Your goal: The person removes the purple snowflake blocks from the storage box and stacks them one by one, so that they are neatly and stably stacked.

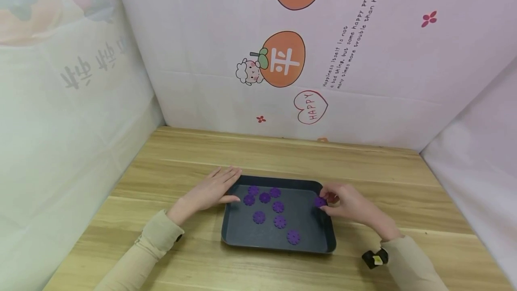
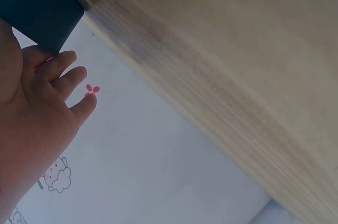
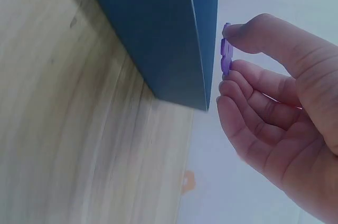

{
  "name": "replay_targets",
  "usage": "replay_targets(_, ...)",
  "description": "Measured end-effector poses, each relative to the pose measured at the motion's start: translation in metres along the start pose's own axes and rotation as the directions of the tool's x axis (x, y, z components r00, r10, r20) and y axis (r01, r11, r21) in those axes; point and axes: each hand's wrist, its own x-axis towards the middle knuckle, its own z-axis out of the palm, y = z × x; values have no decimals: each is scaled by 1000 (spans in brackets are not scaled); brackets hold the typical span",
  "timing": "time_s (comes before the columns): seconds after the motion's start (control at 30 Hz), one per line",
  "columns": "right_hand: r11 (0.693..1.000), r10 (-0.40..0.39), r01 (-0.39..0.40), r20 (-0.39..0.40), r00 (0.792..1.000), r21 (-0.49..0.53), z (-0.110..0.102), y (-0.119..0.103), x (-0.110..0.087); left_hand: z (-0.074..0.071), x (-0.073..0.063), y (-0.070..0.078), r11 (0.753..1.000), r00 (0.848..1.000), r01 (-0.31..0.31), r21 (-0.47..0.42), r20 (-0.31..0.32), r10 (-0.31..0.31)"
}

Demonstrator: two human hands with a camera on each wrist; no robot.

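A dark rectangular tray [image 1: 278,244] sits on the wooden table with several purple notched plastic discs [image 1: 259,217] scattered inside it. Over the tray's right side, my right hand [image 1: 347,203] pinches one purple notched disc [image 3: 227,49] between thumb and fingers. In the right wrist view that disc is edge-on, beside the tray wall [image 3: 158,39] and apart from it. My left hand [image 1: 212,190] rests at the tray's far left corner, fingers extended and thumb over the left rim. The left wrist view shows its fingers [image 2: 66,78] by the tray's outer wall [image 2: 37,7].
The wooden table [image 1: 194,259] extends around the tray on all sides. Behind it rises a printed cloth backdrop [image 1: 202,80], with white cloth sides at left [image 1: 81,125] and right [image 1: 476,156]. A small black device [image 1: 374,258] is at the right wrist.
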Motion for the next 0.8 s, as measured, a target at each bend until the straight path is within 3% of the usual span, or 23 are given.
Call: replay_targets(0.8,995,97,-94,-78,992,47,-5,25,-33,2,0,-1,999,999,-15,29,-35,16)
